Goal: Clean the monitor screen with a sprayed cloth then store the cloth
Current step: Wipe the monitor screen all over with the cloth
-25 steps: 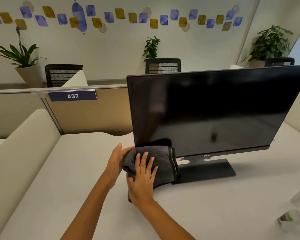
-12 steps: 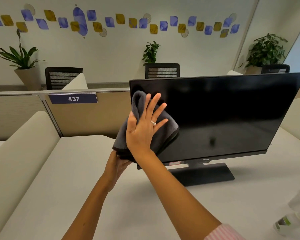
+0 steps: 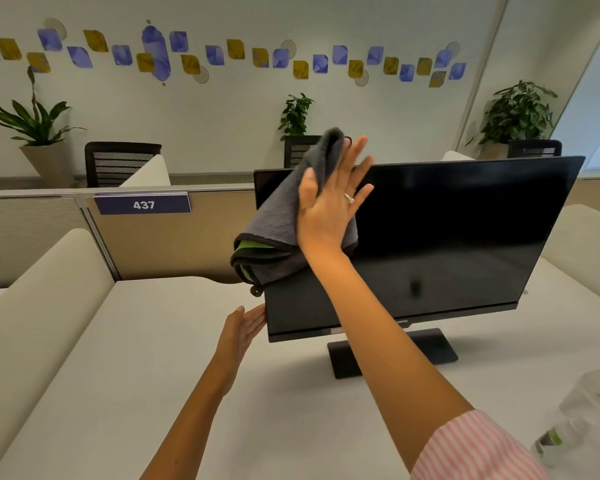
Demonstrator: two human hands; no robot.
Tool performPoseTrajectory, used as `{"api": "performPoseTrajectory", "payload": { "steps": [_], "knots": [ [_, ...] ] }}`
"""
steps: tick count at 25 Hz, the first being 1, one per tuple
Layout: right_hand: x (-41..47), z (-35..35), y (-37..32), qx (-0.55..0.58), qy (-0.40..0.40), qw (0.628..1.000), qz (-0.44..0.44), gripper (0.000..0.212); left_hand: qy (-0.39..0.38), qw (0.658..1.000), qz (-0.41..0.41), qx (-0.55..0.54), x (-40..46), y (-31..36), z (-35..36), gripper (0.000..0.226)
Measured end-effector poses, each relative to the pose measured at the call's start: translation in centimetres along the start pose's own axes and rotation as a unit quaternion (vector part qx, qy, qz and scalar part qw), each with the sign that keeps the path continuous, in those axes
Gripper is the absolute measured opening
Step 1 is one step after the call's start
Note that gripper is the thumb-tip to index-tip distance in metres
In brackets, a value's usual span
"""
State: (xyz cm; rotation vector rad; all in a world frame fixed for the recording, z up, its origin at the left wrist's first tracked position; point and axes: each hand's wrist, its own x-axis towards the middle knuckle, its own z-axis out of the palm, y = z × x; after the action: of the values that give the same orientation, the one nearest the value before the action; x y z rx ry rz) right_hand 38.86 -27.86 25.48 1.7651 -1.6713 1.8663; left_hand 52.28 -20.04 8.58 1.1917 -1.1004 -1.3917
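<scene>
A black monitor stands on its flat base on the pale desk, screen dark. A folded grey cloth with a green inner layer lies against the screen's upper left corner and sticks up past the top edge. My right hand presses it flat to the screen, palm forward and fingers spread, a ring on one finger. My left hand is low down with its fingers extended, fingertips touching the monitor's lower left edge.
A clear spray bottle with a green label lies blurred at the right near corner of the desk. Padded dividers flank the desk; a partition with a sign "437" runs behind. Office chairs and potted plants stand beyond.
My right hand has carried the cloth from the desk by the monitor's base up to the screen's top left corner. My left hand let go of the cloth and now rests at the monitor's lower left edge.
</scene>
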Motion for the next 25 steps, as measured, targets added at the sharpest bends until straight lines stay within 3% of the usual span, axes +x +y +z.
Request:
{"api": "performPoseTrajectory", "payload": {
  "steps": [7, 14, 16, 18, 20, 21, 22, 23, 25],
  "knots": [
    [-3.5, -5.1, 9.2, -0.147, 0.006, 0.984, 0.103, 0.066, 0.0, 0.998, 0.033, 0.052, -1.4, 0.1, 2.5, 0.043],
    [-10.8, -8.7, 13.8, -0.285, -0.177, 0.927, 0.169, 0.068, 0.022, 0.997, 0.012, 0.079, -3.9, -1.1, 3.9, 0.049],
    [-12.3, -9.7, 13.9, -0.218, -0.197, 0.936, 0.193, 0.066, 0.014, 0.996, 0.015, 0.082, -5.0, -1.8, 4.0, 0.048],
    [-13.6, -11.3, 13.6, -0.051, -0.191, 0.939, 0.281, 0.051, -0.002, 0.996, 0.01, 0.088, -6.7, -2.3, 4.4, 0.053],
    [-14.5, -13.4, 12.9, 0.072, -0.205, 0.896, 0.388, 0.041, -0.03, 0.995, -0.01, 0.097, -8.5, -2.6, 4.8, 0.1],
    [-14.7, -14.6, 12.3, 0.093, -0.229, 0.874, 0.418, 0.049, -0.045, 0.993, -0.026, 0.102, -9.2, -2.9, 5.0, 0.124],
    [-15.0, -15.8, 11.9, 0.117, -0.248, 0.853, 0.445, 0.061, -0.056, 0.992, -0.039, 0.106, -9.8, -3.2, 5.3, 0.134],
    [-15.2, -17.1, 11.6, 0.135, -0.271, 0.834, 0.461, 0.066, -0.067, 0.99, -0.057, 0.105, -10.6, -3.3, 5.8, 0.131],
    [-15.7, -19.2, 11.1, 0.138, -0.319, 0.806, 0.479, 0.053, -0.085, 0.987, -0.104, 0.09, -11.8, -3.7, 7.1, 0.101]
  ]
}}
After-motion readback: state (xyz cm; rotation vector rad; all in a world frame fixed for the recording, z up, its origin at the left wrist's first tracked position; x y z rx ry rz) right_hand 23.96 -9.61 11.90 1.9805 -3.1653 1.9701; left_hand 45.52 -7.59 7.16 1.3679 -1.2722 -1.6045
